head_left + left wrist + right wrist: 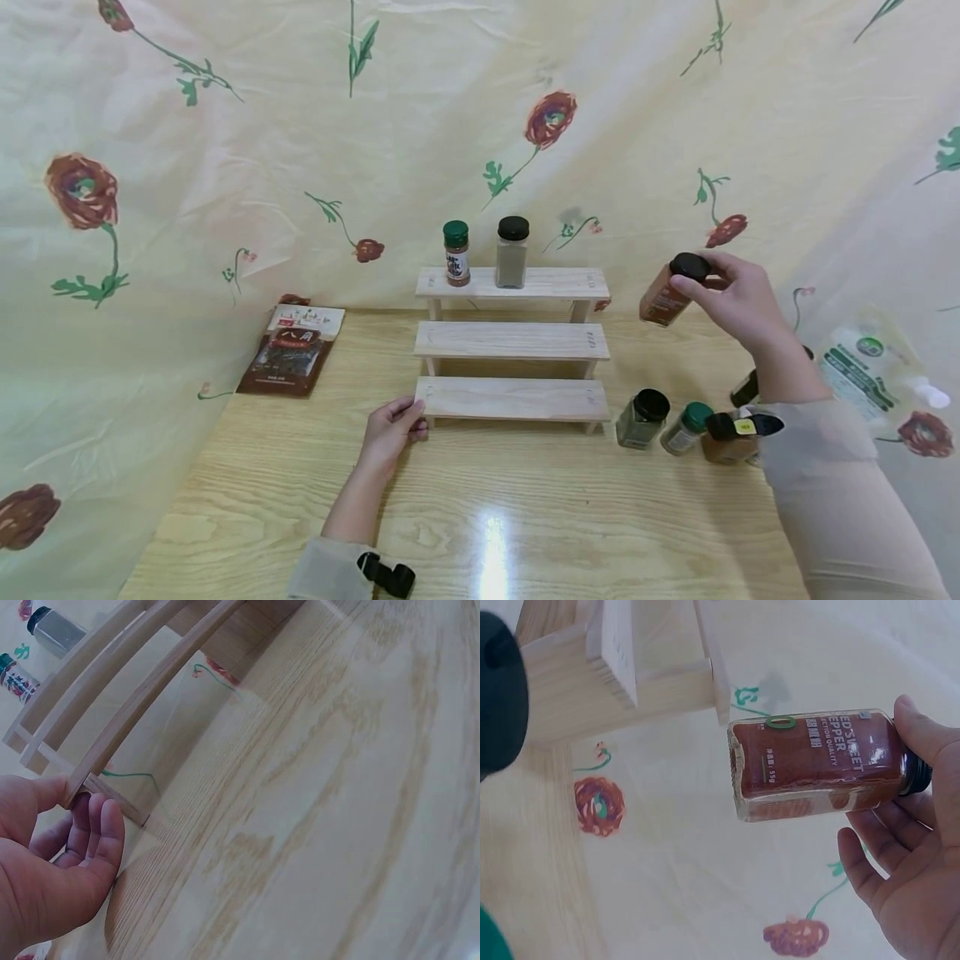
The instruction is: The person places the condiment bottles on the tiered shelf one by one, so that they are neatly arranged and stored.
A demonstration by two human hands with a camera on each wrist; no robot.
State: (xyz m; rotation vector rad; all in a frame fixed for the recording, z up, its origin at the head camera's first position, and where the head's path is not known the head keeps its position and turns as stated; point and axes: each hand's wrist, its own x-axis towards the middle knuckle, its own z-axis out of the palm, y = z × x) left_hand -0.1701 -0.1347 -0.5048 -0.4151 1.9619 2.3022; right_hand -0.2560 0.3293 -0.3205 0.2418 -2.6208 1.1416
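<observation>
Left hand (pixel 393 429): pinching front left corner of pale-wood three-tier rack (pixel 517 398). Right hand (pixel 741 298): grip clasps black cap (pixel 690 266) of square clear-glass red-brown-powder jar (pixel 662 303). Jar extends down-left from grip, long axis tilted, off rack's right end, apart. Farthest: green-capped bottle (pixel 457 265) atop rack.

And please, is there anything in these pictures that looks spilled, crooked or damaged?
Nothing stands out as spilled or damaged. The clear glass jar of red powder tilts, but this seems natural because the right hand holds it near its black cap.
</observation>
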